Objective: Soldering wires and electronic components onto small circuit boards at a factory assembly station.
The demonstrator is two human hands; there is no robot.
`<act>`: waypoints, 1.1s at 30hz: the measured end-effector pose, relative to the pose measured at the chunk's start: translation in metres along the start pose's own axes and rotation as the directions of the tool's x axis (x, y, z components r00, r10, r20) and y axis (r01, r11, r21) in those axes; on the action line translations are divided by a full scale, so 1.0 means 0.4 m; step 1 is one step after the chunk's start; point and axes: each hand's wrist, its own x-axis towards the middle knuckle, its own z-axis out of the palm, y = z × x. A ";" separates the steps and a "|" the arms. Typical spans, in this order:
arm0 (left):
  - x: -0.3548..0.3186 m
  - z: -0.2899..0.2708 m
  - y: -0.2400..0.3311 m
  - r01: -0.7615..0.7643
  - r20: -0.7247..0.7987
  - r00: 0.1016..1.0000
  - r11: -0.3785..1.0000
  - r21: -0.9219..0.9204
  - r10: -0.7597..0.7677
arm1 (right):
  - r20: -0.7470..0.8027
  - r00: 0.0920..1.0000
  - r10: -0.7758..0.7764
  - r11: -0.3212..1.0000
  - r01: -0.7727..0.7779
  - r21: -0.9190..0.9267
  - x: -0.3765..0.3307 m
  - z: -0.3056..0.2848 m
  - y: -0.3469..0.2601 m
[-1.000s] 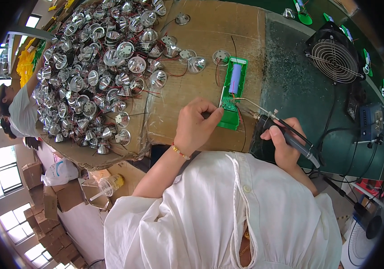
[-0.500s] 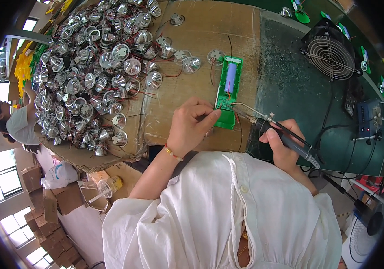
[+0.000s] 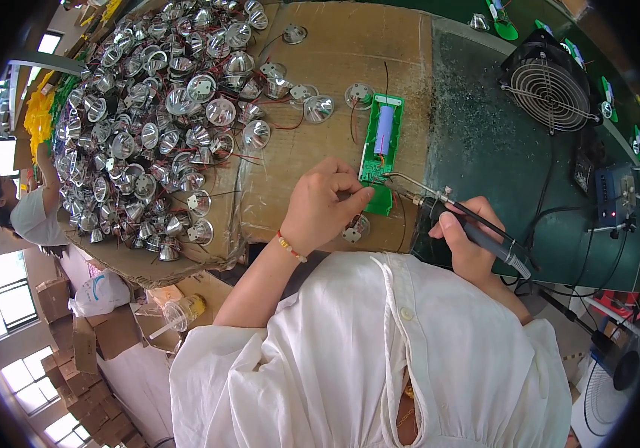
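Soldering iron slants toward green casing.

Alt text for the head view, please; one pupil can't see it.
A person's right hand holds a soldering iron to a green housing with a purple battery; the left hand is at the housing's left edge. Silvery reflectors lie heaped to the left.

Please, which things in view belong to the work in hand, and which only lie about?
In the work:
green plastic casing with purple cylindrical cell, at the left hand
grey-and-black soldering iron, in the right hand
silver conical reflectors, probably

Apparently lying about:
white plastic bag
clear plastic cup
brown cardboard boxes
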 end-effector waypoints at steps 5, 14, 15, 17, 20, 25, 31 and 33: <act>0.000 -0.001 -0.009 0.002 0.006 1.000 1.000 0.003 -0.002 | -0.073 0.997 -0.008 0.999 0.012 0.051 -0.006 0.000 -0.002; 0.008 -0.005 -0.005 0.035 0.032 0.999 0.999 -0.027 -0.034 | -0.085 0.995 -0.057 0.996 0.063 0.068 0.010 -0.016 0.015; 0.008 -0.004 -0.009 0.023 0.028 0.999 1.000 -0.017 -0.022 | -0.090 0.995 -0.051 0.997 0.057 0.059 0.011 -0.018 0.015; 0.011 -0.008 -0.008 0.008 0.022 1.000 1.000 -0.002 -0.008 | -0.108 0.992 -0.059 0.995 0.068 0.077 0.023 -0.023 0.013; 0.003 -0.013 0.005 -0.010 0.021 1.000 1.000 0.018 0.010 | -0.143 0.985 -0.096 0.991 0.107 0.075 0.032 -0.052 0.020; 0.011 -0.034 -0.002 0.149 0.108 0.981 0.984 0.099 -0.159 | -0.248 0.964 -0.093 0.993 0.106 0.042 0.057 -0.105 0.040; 0.265 0.030 0.121 -0.168 0.182 0.980 0.837 0.520 0.083 | -0.338 0.940 -0.046 0.998 0.060 0.030 0.084 -0.162 0.057; 0.398 0.055 0.149 -0.205 0.149 0.978 0.798 0.566 0.146 | -0.339 0.941 -0.003 0.997 0.027 0.067 0.088 -0.167 0.065</act>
